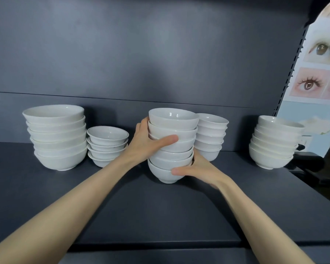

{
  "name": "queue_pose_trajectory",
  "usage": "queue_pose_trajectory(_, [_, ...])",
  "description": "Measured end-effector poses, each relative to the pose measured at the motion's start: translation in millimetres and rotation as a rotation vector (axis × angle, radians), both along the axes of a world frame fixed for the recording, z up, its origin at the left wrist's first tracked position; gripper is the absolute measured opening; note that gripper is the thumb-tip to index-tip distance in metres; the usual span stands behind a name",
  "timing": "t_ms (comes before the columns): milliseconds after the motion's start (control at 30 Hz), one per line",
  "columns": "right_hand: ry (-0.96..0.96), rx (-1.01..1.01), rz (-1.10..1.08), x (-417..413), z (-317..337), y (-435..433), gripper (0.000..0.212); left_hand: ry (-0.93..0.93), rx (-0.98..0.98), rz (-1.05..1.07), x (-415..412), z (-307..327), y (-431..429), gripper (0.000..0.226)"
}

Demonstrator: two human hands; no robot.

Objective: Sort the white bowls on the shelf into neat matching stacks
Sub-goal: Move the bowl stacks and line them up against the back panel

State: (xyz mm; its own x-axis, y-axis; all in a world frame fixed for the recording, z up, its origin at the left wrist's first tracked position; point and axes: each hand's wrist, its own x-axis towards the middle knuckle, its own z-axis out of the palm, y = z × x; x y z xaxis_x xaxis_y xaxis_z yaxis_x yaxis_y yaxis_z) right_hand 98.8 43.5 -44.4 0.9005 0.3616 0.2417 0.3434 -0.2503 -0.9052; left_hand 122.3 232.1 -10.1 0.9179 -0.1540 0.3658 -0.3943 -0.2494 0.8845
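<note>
Several stacks of white bowls stand on a dark grey shelf [122, 206]. In the middle is a tall stack of medium bowls [174, 126], its foot on the shelf. My left hand [147, 143] grips its upper left side, thumb across the front. My right hand [196, 168] holds its lower right side, thumb on the bottom bowl. At the far left stands a stack of large bowls [57, 134], and beside it a short stack of small bowls [107, 143]. Behind the held stack, to its right, is another stack [211, 136]. A further stack [272, 143] stands at the far right.
A dark back panel [141, 54] rises behind the stacks. At the right end a poster with pictures of eyes [320, 77] leans by the slotted upright. The shelf's front edge [160, 244] runs across the bottom, with bare shelf surface in front of the stacks.
</note>
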Motion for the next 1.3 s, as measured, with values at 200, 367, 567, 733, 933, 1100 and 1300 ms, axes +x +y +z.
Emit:
queue_pose_trajectory(200, [0.002, 0.05, 0.069, 1.0, -2.5, 1.2, 0.075, 0.057, -0.131, -0.127, 4.3, -4.7, -1.2, 0.101])
queue_pose_trajectory(367, [-0.021, 0.08, 0.08, 2.1, -5.6, 2.8, 0.078, 0.086, -0.223, -0.204, 9.5, -10.3, -2.3, 0.104])
queue_pose_trajectory(567, [-0.058, 0.095, 0.061, 3.1, -5.9, 5.5, 0.085, 0.094, -0.252, -0.239, 15.4, -16.7, -2.5, 0.099])
queue_pose_trajectory(733, [-0.041, 0.103, 0.052, 4.2, -8.3, 6.3, 0.082, 0.09, -0.265, -0.255, 15.6, -19.1, -3.1, 0.1])
queue_pose_trajectory(933, [-0.019, 0.122, 0.05, 1.4, -8.1, 7.2, 0.077, 0.087, -0.27, -0.25, 14.0, -22.7, -1.7, 0.102])
queue_pose_trajectory(1100, [-0.022, 0.13, 0.037, -3.5, -5.1, 7.7, 0.075, 0.084, -0.288, -0.238, 11.3, -22.3, -4.2, 0.098])
queue_pose_trajectory(1300, [-0.017, 0.108, 0.039, -8.7, 1.5, 10.2, 0.075, 0.098, -0.318, -0.22, 4.6, -19.9, -3.0, 0.093])
